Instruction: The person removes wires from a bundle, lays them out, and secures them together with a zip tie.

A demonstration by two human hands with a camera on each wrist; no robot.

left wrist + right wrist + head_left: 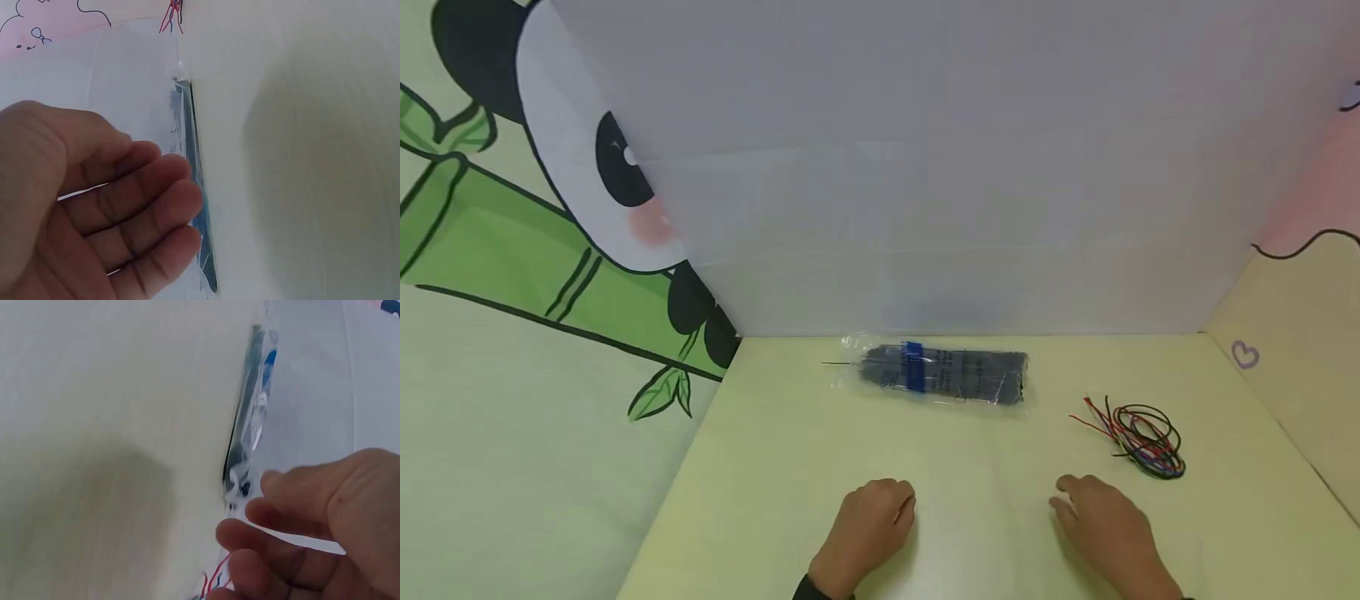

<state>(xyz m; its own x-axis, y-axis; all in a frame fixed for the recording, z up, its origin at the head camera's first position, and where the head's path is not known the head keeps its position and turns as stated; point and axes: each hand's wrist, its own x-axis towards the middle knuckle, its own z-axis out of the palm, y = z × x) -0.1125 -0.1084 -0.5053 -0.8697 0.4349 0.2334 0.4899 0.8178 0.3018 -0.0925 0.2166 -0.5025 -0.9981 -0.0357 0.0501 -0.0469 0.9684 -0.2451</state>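
Note:
My left hand (874, 523) is low over the front of the table, its fingers loosely curled and nothing in them. To its right, my right hand (1105, 527) hangs with relaxed, slightly bent fingers, also holding nothing. Beyond both hands lies a clear plastic bag (955, 373) packed with thin dark strips that look like cable ties, with a blue band round it. One thin strip pokes out at its left end. A loose bundle of wires (1150, 440), black, red and blue, rests just past my right fingertips. In the left wrist view the fingers (165, 203) partly cover the bag.
A pale yellow table (760, 467) carries everything. Along its back edge stands a plain white panel (955, 183). On the left is a wall sheet with a panda and bamboo drawing (550, 242); a side panel (1300, 350) with a small heart borders the right.

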